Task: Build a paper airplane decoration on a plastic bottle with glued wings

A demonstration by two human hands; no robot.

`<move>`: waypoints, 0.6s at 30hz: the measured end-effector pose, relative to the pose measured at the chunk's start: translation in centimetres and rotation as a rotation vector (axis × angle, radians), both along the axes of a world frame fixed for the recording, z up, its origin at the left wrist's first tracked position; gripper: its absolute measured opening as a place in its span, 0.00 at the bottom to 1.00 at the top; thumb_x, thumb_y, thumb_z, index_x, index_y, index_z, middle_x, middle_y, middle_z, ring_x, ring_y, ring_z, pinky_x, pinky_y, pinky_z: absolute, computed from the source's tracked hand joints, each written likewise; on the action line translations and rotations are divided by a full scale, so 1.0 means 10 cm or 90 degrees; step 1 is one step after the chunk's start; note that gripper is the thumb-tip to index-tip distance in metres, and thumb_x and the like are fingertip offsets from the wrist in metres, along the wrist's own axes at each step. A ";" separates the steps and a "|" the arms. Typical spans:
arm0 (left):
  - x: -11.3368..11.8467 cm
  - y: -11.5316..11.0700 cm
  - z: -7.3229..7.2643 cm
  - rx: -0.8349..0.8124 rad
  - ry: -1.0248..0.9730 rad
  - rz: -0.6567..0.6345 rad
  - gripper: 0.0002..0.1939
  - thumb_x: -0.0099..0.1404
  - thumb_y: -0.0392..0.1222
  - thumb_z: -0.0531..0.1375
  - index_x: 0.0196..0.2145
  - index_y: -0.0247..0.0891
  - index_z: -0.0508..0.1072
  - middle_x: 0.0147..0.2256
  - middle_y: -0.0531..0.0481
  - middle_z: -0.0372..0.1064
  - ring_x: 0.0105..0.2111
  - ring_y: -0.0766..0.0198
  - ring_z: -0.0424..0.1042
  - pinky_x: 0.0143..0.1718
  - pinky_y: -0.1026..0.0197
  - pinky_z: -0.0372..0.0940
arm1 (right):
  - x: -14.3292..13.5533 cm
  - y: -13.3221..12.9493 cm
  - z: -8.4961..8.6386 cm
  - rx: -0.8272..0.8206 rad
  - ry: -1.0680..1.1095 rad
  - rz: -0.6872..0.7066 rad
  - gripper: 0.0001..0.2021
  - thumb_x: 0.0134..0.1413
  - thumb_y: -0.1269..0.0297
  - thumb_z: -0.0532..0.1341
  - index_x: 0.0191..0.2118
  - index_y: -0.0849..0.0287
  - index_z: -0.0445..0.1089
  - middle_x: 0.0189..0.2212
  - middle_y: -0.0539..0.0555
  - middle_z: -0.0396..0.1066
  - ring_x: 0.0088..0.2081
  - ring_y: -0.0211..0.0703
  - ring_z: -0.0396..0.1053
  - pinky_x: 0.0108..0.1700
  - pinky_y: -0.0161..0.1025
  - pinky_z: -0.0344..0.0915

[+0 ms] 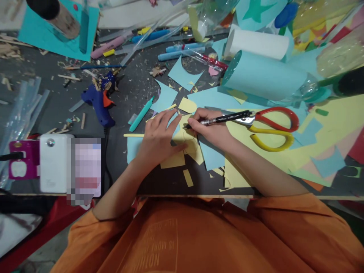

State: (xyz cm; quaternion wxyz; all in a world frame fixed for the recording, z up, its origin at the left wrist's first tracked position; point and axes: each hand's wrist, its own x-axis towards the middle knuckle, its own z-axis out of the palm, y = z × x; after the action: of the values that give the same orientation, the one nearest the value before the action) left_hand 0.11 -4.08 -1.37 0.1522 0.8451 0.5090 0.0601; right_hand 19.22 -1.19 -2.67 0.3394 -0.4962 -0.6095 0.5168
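My right hand (209,127) is closed around a black pen (224,118), its tip down on a piece of yellow paper (195,146) that carries faint curved drawn lines. Fingers spread, my left hand (160,134) lies flat over the left part of the same paper and hides some of it. Under and around the hands are light blue paper scraps (212,155). A small yellow cut-out with a rounded end (187,105) sits just beyond my fingers. Scissors with red and yellow handles (273,129) rest right of my right hand, blades partly hidden behind it.
On the left lie a blue glue gun (101,102), clear glue sticks (21,110), a white power bank (55,163) and a blurred-out phone (87,167). A teal marker (142,113) is near my left hand. Blue paper-wrapped bottle (261,77) and white roll (257,43) stand back right.
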 end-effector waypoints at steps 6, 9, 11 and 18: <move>-0.01 0.01 0.00 -0.011 -0.002 -0.006 0.38 0.61 0.54 0.65 0.65 0.37 0.63 0.66 0.33 0.60 0.66 0.38 0.58 0.64 0.40 0.55 | 0.01 0.01 -0.01 0.009 -0.015 0.019 0.17 0.55 0.64 0.61 0.20 0.54 0.56 0.17 0.45 0.59 0.22 0.36 0.57 0.29 0.40 0.53; -0.01 0.01 -0.01 -0.003 0.002 -0.009 0.38 0.61 0.55 0.65 0.64 0.37 0.63 0.66 0.34 0.60 0.65 0.39 0.58 0.64 0.41 0.55 | 0.01 0.02 -0.01 0.010 -0.007 0.013 0.16 0.55 0.63 0.61 0.20 0.53 0.56 0.17 0.45 0.58 0.22 0.37 0.57 0.29 0.40 0.53; -0.01 0.00 -0.02 0.005 0.004 -0.009 0.38 0.61 0.55 0.65 0.64 0.37 0.63 0.66 0.34 0.60 0.65 0.39 0.59 0.64 0.42 0.55 | 0.01 0.02 0.00 0.001 -0.008 0.008 0.15 0.55 0.61 0.61 0.21 0.53 0.57 0.17 0.46 0.60 0.23 0.37 0.58 0.30 0.41 0.54; -0.01 0.00 -0.01 0.000 0.003 -0.009 0.39 0.61 0.54 0.66 0.65 0.37 0.63 0.66 0.33 0.60 0.66 0.39 0.58 0.64 0.41 0.55 | 0.00 0.02 -0.02 0.004 -0.006 0.020 0.16 0.53 0.64 0.61 0.20 0.54 0.55 0.16 0.43 0.56 0.21 0.35 0.54 0.28 0.38 0.52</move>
State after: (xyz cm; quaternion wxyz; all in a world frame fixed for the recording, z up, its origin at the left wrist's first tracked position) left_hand 0.06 -4.03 -1.46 0.1516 0.8489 0.5032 0.0566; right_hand 19.25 -0.98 -2.87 0.3299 -0.4877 -0.6204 0.5181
